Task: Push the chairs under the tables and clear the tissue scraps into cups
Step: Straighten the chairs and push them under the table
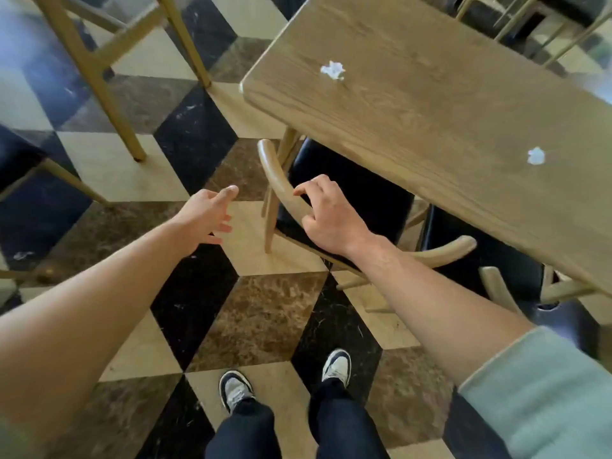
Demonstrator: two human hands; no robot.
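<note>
Resting on the chair back (281, 183), right hand (331, 220) fingers loose; left hand (205, 213) spread.

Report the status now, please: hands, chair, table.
Right hand on chair backrest, fingers loose. Left hand open, free. Chair seat partly under table. Two tissue scraps on top; no cup visible.

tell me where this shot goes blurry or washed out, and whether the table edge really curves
Head view: the top left corner is smeared under a bluish haze, and pale glare washes the top right by the table; the centre is sharper, with both tissue scraps readable and the right hand on the chair back distinct; the table edge bows, probably from wide-angle distortion.
</note>
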